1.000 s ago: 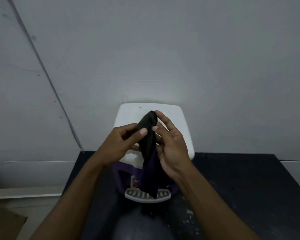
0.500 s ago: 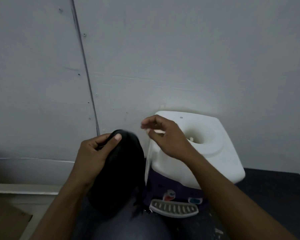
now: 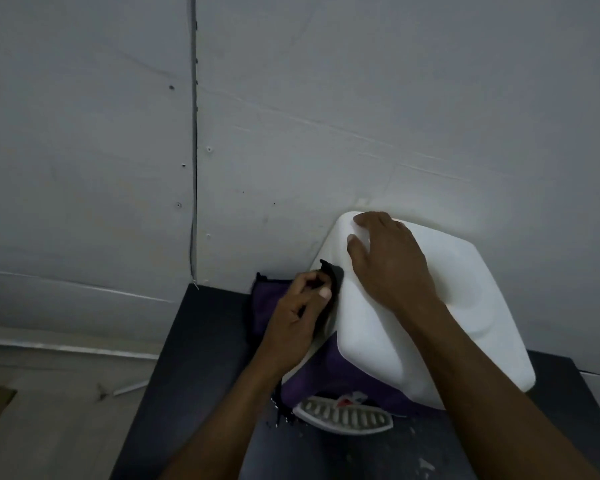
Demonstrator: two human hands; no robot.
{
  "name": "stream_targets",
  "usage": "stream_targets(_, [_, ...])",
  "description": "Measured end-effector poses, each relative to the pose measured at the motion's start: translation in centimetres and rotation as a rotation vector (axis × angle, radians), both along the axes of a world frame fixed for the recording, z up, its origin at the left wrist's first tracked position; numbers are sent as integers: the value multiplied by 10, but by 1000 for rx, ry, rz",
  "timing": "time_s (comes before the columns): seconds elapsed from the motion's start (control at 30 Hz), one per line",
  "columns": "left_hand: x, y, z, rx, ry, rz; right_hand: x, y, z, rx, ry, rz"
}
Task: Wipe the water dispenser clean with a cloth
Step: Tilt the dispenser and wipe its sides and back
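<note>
Gripping cloth (image 3: 330, 277), left hand (image 3: 291, 327) at dispenser (image 3: 368, 341) side, right hand (image 3: 388, 261) atop

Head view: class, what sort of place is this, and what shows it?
Probably an indoor utility corner: white-topped purple plastic water dispenser on a dark table, against a bare grey panelled wall.

The left hand (image 3: 293, 318) grips a dark cloth (image 3: 329, 284) against the white water dispenser (image 3: 371, 344) — its left side. The right hand (image 3: 387, 258) rests flat on top.
</note>
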State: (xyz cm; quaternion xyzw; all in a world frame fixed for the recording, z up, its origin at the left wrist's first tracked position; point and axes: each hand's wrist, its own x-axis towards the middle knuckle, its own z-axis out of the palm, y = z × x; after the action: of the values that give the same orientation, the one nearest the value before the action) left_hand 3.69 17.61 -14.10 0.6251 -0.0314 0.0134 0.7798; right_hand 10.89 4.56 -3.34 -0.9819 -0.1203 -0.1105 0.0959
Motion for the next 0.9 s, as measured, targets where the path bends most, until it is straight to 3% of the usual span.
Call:
stream_targets(0.17, [9,-20,-20,-124,25,72,-1,5,2,-54,32,-31])
stream_targets(0.33, [24,-29,-29,-151,124,-132,-2,8,0,-120,97,-18])
stream_targets(0.73, [63,-22,-44,-107,302,-166,-4,15,-8,-251,85,-45])
stream_targets(0.9, [73,-22,-27,-169,192,-161,-5,17,-6,-281,103,-52])
